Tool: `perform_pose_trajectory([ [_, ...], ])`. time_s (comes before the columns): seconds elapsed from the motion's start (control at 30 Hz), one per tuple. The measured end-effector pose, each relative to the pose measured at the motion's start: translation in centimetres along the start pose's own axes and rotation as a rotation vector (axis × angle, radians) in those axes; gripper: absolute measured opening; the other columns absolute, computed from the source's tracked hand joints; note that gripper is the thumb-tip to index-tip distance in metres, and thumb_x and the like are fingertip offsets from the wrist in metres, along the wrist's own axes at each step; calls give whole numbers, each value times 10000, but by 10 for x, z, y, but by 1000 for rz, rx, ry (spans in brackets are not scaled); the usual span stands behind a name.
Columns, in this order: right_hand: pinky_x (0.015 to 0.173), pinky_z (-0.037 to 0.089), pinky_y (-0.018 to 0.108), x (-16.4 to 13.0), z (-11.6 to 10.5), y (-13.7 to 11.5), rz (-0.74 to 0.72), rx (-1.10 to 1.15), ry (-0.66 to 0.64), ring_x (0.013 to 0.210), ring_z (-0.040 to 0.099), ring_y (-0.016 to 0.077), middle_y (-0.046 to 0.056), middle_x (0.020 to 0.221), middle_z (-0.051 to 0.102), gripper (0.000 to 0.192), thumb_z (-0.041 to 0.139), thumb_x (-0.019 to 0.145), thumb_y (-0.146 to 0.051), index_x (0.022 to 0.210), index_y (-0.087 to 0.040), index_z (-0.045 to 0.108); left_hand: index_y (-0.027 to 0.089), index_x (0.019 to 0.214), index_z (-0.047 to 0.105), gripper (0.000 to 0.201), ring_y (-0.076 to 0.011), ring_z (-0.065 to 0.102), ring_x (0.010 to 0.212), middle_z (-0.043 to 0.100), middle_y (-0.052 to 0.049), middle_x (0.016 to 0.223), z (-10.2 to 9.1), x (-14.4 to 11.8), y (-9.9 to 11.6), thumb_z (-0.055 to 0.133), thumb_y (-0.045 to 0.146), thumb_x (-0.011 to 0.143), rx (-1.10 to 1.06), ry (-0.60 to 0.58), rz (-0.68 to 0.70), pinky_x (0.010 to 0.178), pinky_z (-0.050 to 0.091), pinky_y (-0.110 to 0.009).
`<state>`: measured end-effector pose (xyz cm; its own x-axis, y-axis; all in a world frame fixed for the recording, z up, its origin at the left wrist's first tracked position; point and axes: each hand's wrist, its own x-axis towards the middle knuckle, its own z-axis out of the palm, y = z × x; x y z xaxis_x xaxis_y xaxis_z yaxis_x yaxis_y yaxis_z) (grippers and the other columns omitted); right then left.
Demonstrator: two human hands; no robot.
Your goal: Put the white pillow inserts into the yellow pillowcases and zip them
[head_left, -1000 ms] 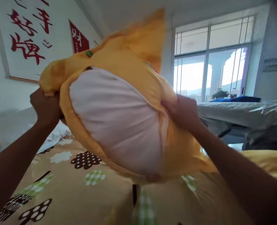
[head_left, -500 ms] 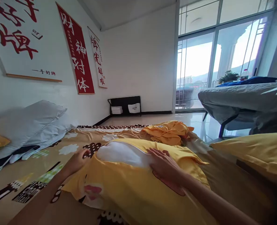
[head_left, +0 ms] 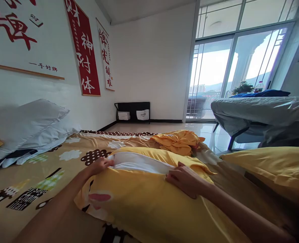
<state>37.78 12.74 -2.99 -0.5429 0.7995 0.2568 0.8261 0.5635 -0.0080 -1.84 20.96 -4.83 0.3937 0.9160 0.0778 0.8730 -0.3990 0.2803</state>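
A yellow pillowcase [head_left: 139,195] lies on the bed in front of me, with a white pillow [head_left: 139,163] showing through its long opening. At the opening's left end, my left hand [head_left: 102,164] pinches the yellow edge with its fingers closed. My right hand [head_left: 183,179] grips the near edge of the opening toward its right end, fingers curled over the cloth. A pink printed patch marks the pillowcase's left part. The inside of the case below the opening is hidden.
A crumpled yellow cloth [head_left: 178,141] lies beyond the pillowcase. White pillows [head_left: 35,125] rest at the left by the wall, and another yellow pillow [head_left: 273,165] is at the right. A plastic-covered table [head_left: 260,106] stands near the sliding door. A low black rack [head_left: 131,109] is at the back wall.
My left hand has moved right onto the pillowcase's edge. My right hand has come off the white pillow to the near edge, and the opening has narrowed, with less white showing.
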Motion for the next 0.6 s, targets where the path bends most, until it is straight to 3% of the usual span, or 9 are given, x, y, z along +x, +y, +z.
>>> perform_pose_trajectory([
  [0.13, 723, 325, 315, 10, -27, 4, -58, -199, -12, 629, 519, 161, 46, 627, 652, 524, 331, 952, -468, 647, -205, 667, 187, 630, 585, 620, -202, 603, 710, 676, -75, 724, 8, -18, -19, 175, 560, 909, 170, 27, -76, 683, 401, -281],
  [0.2, 736, 320, 326, 13, -49, 10, -125, -343, -44, 592, 515, 157, 55, 596, 645, 525, 355, 948, -445, 618, -192, 676, 189, 571, 574, 632, -212, 603, 711, 669, -96, 691, -8, -18, -13, 175, 543, 910, 301, 21, -57, 723, 402, -302],
  [0.27, 757, 312, 339, 14, -72, 21, -175, -442, -24, 561, 504, 153, 48, 549, 621, 550, 339, 953, -433, 584, -189, 665, 189, 575, 605, 591, -219, 602, 725, 667, -103, 675, -40, -16, -4, 242, 528, 895, 416, 31, 31, 785, 402, -325],
  [0.33, 777, 301, 348, 13, -85, 31, -147, -485, 116, 557, 501, 151, 40, 536, 606, 575, 307, 957, -440, 566, -191, 648, 184, 709, 669, 548, -217, 599, 728, 663, -100, 676, -71, -17, 4, 264, 502, 895, 417, 188, 36, 794, 411, -337],
  [0.4, 775, 291, 345, 10, -76, 37, -42, -509, 311, 597, 527, 161, 50, 574, 622, 557, 296, 959, -415, 592, -190, 650, 167, 832, 687, 545, -221, 608, 833, 687, -112, 805, -81, -23, 11, 222, 438, 919, 359, 418, -39, 831, 412, -348],
  [0.43, 767, 288, 341, 9, -63, 37, 0, -516, 370, 614, 540, 165, 56, 600, 638, 529, 299, 959, -374, 621, -186, 659, 171, 866, 688, 547, -220, 609, 873, 693, -108, 849, -76, -26, 15, 198, 408, 927, 328, 444, -72, 842, 414, -349],
  [0.47, 750, 286, 335, 8, -45, 35, -5, -515, 361, 610, 545, 164, 58, 606, 645, 501, 299, 955, -319, 643, -184, 667, 180, 865, 689, 540, -217, 613, 881, 698, -101, 864, -63, -28, 19, 200, 400, 926, 302, 387, -88, 833, 425, -342],
  [0.53, 742, 290, 324, 9, -11, 30, -117, -492, 174, 574, 539, 149, 59, 600, 653, 475, 312, 941, -249, 630, -181, 665, 205, 758, 686, 463, -203, 630, 802, 704, -72, 792, -30, -31, 26, 322, 462, 884, 284, 251, -85, 762, 456, -302],
  [0.6, 756, 291, 329, 16, 3, 27, -144, -490, 50, 544, 524, 138, 60, 590, 655, 488, 306, 944, -255, 624, -178, 665, 189, 670, 668, 424, -226, 643, 747, 700, -92, 735, -7, -27, 27, 441, 517, 813, 292, 116, -150, 714, 474, -310],
])
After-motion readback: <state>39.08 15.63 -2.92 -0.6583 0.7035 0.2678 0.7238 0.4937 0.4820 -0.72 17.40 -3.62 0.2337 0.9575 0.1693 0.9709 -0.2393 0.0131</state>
